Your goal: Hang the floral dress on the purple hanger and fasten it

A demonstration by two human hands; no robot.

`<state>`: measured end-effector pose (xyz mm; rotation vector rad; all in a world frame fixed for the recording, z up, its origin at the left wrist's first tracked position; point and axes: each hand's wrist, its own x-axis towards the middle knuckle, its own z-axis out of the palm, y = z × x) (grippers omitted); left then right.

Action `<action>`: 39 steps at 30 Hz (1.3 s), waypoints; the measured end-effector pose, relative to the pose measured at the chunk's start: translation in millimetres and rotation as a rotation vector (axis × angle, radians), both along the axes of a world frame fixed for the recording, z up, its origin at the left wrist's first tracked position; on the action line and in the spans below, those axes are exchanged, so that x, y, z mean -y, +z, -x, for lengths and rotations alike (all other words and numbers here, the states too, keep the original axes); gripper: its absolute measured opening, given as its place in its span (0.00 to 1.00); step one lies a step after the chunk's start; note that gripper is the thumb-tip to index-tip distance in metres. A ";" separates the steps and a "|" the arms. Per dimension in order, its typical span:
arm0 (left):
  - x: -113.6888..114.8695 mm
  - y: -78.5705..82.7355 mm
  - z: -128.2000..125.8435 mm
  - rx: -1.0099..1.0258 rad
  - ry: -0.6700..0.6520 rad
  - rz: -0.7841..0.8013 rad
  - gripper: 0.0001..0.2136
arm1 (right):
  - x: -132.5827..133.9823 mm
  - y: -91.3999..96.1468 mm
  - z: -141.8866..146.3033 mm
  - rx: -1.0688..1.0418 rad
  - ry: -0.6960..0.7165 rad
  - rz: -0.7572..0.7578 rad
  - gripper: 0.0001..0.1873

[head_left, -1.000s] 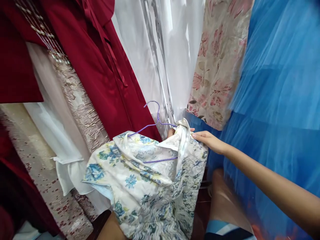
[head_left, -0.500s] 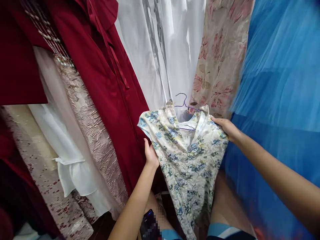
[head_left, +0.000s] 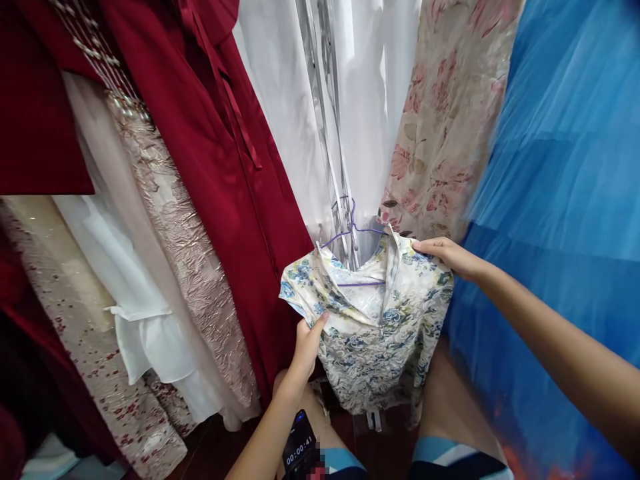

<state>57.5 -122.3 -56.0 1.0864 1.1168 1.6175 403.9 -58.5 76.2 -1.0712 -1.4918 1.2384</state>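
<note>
A floral dress, white with blue and yellow flowers, hangs on a thin purple hanger in front of me. Its neckline opens around the hanger's lower bar, and a zipper runs down from the neck. My left hand grips the dress's side below the left sleeve, thumb on the front and the other fingers hidden behind the cloth. At the opposite shoulder, my right hand pinches the fabric between thumb and fingers. The lower part of the dress hangs between my legs, above the floor.
Long garments surround me: a dark red dress and a pink brocade one at left, white cloth behind, a pink-flowered dress and blue tulle at right. A phone showing a timer lies by my leg.
The dress has shifted lower at the neck and its hem has risen into view. The hanger has moved left and lower. My left hand's thumb now lies on the front of the dress.
</note>
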 end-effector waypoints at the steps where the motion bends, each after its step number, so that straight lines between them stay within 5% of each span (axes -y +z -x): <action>1: 1.7 -3.4 0.5 -0.003 -0.016 0.013 0.26 | 1.1 -3.6 1.0 0.056 -0.062 -0.095 0.20; 5: 5.1 -13.0 7.6 -0.044 -0.043 0.066 0.24 | 18.7 -33.0 12.7 0.200 -0.653 -0.644 0.19; 7: 4.8 -15.4 11.5 -0.070 -0.038 0.065 0.23 | 34.2 -58.6 25.8 0.193 -0.805 -0.792 0.17; 9: 4.1 -16.6 13.5 -0.094 -0.035 0.050 0.23 | 48.2 -89.8 44.9 0.244 -0.621 -0.761 0.12; 12: 4.2 -17.0 13.0 -0.118 -0.029 0.035 0.23 | 55.3 -137.3 80.7 0.378 -0.158 -0.465 0.13; 16: 7.7 -16.7 11.8 -0.103 -0.027 0.028 0.21 | 38.1 -175.5 123.8 0.461 -0.124 -0.238 0.18; 21: 13.7 -15.9 16.4 -0.116 -0.022 0.043 0.21 | 20.2 -180.1 146.8 0.456 -0.238 -0.196 0.16; 28: 13.5 -17.1 21.1 -0.122 -0.015 0.016 0.21 | 28.0 -179.8 147.9 0.476 -0.328 -0.266 0.11; 39: 14.9 -22.9 30.7 -0.267 0.120 0.011 0.19 | 32.9 -182.6 156.5 0.370 -0.261 -0.275 0.06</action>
